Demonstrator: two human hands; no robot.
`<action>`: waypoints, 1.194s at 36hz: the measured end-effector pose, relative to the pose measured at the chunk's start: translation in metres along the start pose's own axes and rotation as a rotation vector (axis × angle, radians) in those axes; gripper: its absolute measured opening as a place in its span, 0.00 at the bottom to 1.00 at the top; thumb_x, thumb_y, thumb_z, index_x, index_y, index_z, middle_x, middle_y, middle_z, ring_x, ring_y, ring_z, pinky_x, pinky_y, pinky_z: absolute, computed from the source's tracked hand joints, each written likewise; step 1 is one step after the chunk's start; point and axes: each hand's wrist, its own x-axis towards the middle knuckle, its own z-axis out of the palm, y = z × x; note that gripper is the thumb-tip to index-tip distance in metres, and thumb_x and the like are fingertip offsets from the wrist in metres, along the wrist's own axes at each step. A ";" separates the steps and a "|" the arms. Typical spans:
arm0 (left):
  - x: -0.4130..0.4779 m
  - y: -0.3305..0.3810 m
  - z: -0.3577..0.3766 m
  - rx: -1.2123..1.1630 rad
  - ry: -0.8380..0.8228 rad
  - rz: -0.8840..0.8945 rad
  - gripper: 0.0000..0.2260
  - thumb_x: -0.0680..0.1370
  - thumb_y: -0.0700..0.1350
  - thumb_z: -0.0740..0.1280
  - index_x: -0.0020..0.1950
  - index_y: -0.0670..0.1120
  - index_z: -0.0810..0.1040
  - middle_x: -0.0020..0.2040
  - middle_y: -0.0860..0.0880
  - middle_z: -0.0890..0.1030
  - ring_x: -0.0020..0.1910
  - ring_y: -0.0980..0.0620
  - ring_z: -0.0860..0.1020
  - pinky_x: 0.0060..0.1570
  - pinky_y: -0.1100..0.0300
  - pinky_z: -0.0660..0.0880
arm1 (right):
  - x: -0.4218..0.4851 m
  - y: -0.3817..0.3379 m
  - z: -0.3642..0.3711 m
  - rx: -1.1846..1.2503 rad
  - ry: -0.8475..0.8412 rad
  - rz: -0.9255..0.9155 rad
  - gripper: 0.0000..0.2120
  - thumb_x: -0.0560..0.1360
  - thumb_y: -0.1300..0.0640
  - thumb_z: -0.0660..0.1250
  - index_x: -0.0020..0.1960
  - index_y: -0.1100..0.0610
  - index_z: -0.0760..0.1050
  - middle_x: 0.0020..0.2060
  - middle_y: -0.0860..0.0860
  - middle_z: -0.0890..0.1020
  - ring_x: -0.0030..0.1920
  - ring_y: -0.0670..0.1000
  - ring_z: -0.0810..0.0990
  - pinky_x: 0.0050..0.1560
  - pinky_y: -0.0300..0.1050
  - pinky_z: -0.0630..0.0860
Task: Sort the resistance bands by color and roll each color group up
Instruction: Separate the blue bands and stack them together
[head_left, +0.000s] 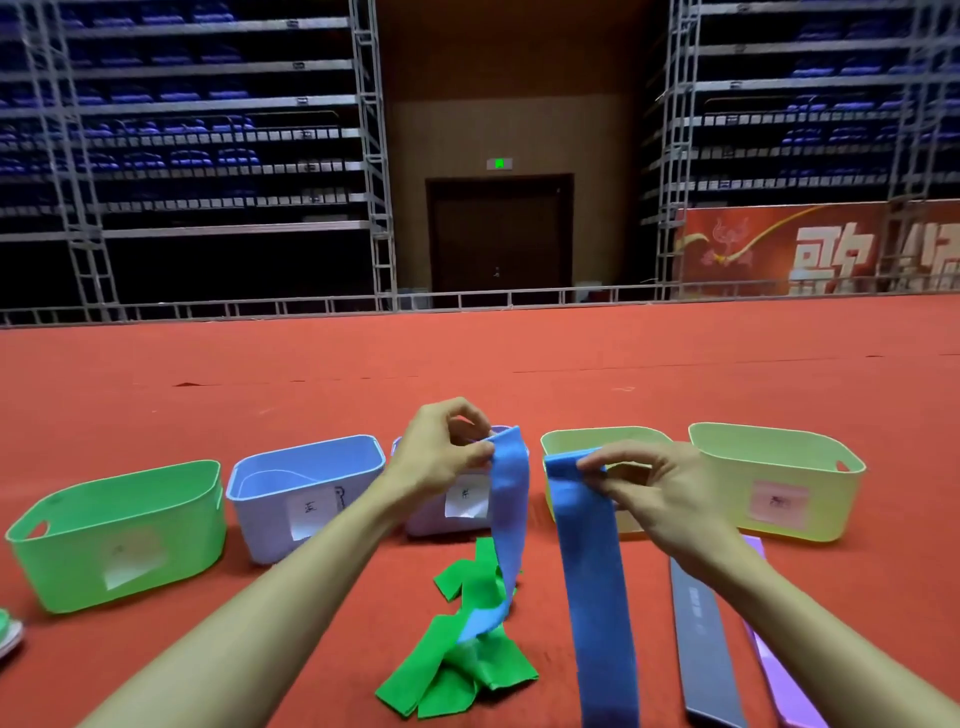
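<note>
Two blue lengths hang from the hands, and I cannot tell whether they are separate bands or the two ends of one long blue band (597, 571). The left hand (441, 457) pinches the top of one length between thumb and fingertips. That length drops and curls onto the green bands (457, 670). The right hand (654, 493) pinches the top of the other, which falls straight down out of view.

The green bands lie crumpled in a heap on the floor (519, 364), grouped but neither flattened nor rolled. To the right, a grey band (701, 649) and a purple band (779, 675) lie flat, side by side and touching. Beyond the hands, five labelled bins (779, 483) stand in a row, and what shows of their insides holds no roll.

By my reading the task is early. The colours are mostly apart, the blue is being straightened for rolling, and every group is yet to be rolled.
</note>
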 end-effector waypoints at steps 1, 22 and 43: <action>-0.001 0.002 0.003 -0.014 0.004 -0.003 0.10 0.71 0.30 0.72 0.40 0.43 0.77 0.37 0.44 0.83 0.37 0.50 0.80 0.49 0.44 0.81 | 0.000 -0.001 0.001 0.009 -0.008 0.002 0.17 0.70 0.77 0.67 0.37 0.56 0.81 0.30 0.43 0.84 0.33 0.39 0.81 0.33 0.31 0.75; -0.016 0.044 0.040 -0.395 -0.063 -0.036 0.08 0.73 0.27 0.68 0.40 0.39 0.77 0.34 0.46 0.82 0.32 0.54 0.80 0.38 0.63 0.80 | 0.005 0.003 0.001 -0.021 0.082 -0.019 0.16 0.70 0.75 0.69 0.39 0.54 0.82 0.33 0.45 0.84 0.36 0.44 0.83 0.41 0.41 0.81; -0.024 0.057 0.048 -0.405 -0.155 0.046 0.08 0.74 0.27 0.68 0.42 0.39 0.78 0.38 0.46 0.84 0.38 0.53 0.83 0.41 0.63 0.79 | 0.003 0.002 -0.017 -0.044 0.134 -0.019 0.13 0.70 0.74 0.69 0.41 0.57 0.83 0.37 0.53 0.85 0.37 0.49 0.84 0.43 0.52 0.82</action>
